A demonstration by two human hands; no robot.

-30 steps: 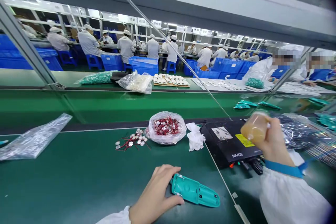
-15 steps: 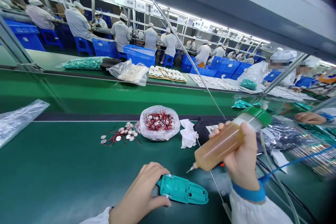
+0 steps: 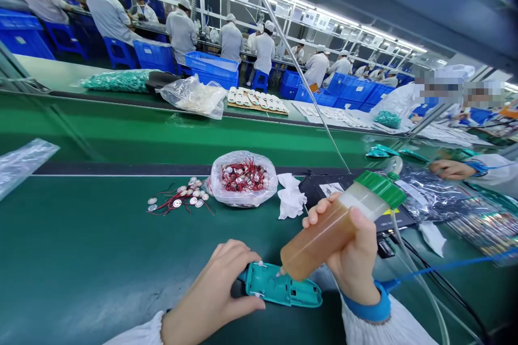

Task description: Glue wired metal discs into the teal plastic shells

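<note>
My left hand (image 3: 216,291) grips the narrower left end of a teal plastic housing half (image 3: 269,284), thumb on the near edge and fingers on the far edge. The shell lies on the green bench with its hollow side up. In my right hand (image 3: 352,250) is a dispensing syringe barrel (image 3: 319,234) of amber fluid with a green cap (image 3: 380,188) and an air hose. It slants down to the left. Its tip (image 3: 281,271) is at the shell's inside; whether it touches, I cannot tell. A blue wrist strap (image 3: 370,304) circles my right wrist.
Beyond the shell stands a plastic bag (image 3: 244,179) of small discs with red wires; more wired discs (image 3: 182,194) lie left of it. Crumpled tissue (image 3: 290,197) and a black device (image 3: 324,186) are to the right. A co-worker's hand (image 3: 451,168) rests at far right. Hose and cables (image 3: 441,280) trail nearby.
My right hand has brought the syringe barrel down and to the left, so its tip is now at the teal shell. My left hand keeps its hold. The camera view has shifted slightly.
</note>
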